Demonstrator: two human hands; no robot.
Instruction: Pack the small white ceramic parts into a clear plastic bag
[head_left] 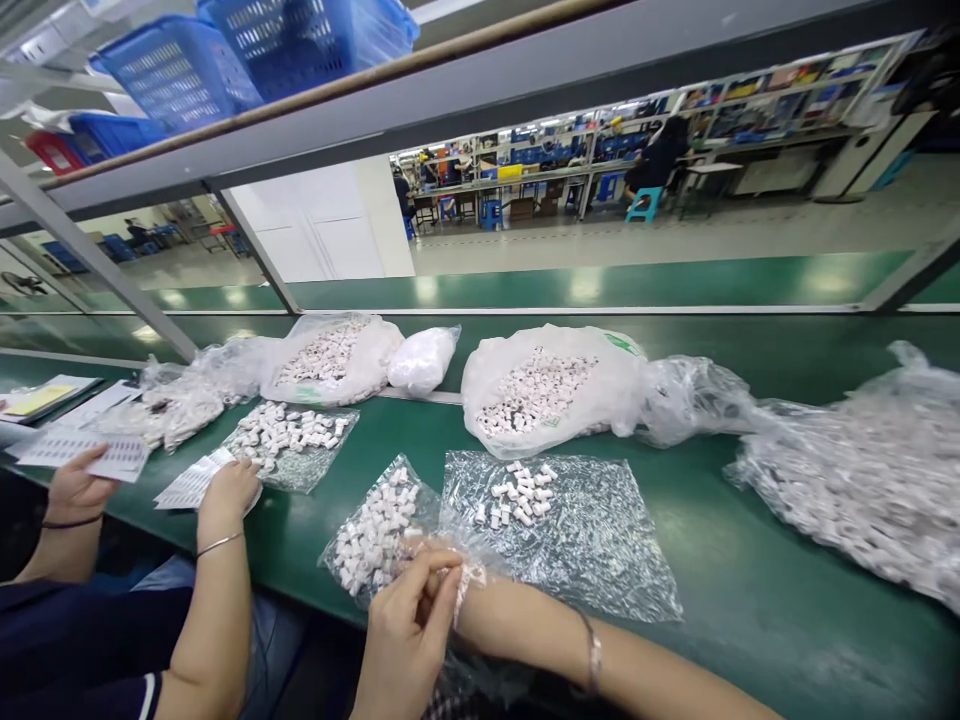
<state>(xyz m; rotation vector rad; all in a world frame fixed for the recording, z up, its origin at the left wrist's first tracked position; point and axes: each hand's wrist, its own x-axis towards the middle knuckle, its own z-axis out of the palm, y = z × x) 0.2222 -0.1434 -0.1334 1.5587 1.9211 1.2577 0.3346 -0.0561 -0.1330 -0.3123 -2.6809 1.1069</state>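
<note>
1. Around the small clear bag (375, 525), with 12 o'clock pointing away from the person: it lies at the counter's (705, 540) near edge, filled with small white pieces.
2. The left hand (409, 630), at about 5 o'clock, has thumb and forefinger pinched together at crumpled plastic, seemingly to keep it gathered.
3. The right hand (424, 545) is mostly hidden behind the left hand and plastic; whether it grips anything, I cannot tell.
4. At 3 o'clock, a flat plastic sheet (592, 540) carries a loose cluster of white pieces (523, 492), probably to stop them scattering.
5. Between 1 and 2 o'clock, a large white bag (480, 385) sits open, apparently for easy reach, with many pieces inside.
6. Far off at 3 o'clock, a bulging clear bag (862, 480) holds more.
</note>
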